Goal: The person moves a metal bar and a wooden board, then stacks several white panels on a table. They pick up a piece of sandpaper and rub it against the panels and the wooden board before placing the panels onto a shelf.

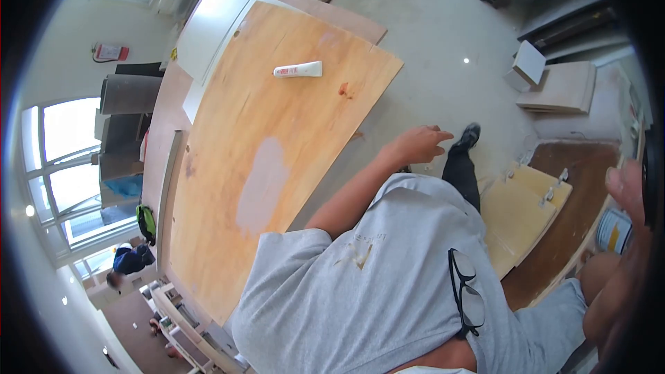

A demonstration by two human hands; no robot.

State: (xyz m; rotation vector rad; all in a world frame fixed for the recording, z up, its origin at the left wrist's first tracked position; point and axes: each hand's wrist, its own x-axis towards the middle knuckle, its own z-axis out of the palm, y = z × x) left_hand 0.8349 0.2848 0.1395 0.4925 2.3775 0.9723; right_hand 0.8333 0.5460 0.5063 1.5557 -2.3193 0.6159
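Observation:
Off the edge of a plywood panel (215, 235), my left hand (421, 145) hangs over the floor, its fingers partly stretched and apart, holding nothing. On the panel lie a white tube (298, 69) with red print, a small reddish-brown smear (344, 90) and a broad pale pinkish patch (263, 187). Raised close to the camera at the far right is my right hand (627, 187), cut by the dark image border. It appears closed against a black straight-edged object (650, 173) that I cannot make out.
White boards (211, 24) lie beside the panel. Yellowish boards with hinges (523, 208) and a paint can (614, 230) are to the right. Boards (561, 86) are stacked farther off. A person in dark clothing (131, 260) bends down at lower left. Glasses (467, 291) hang on my shirt.

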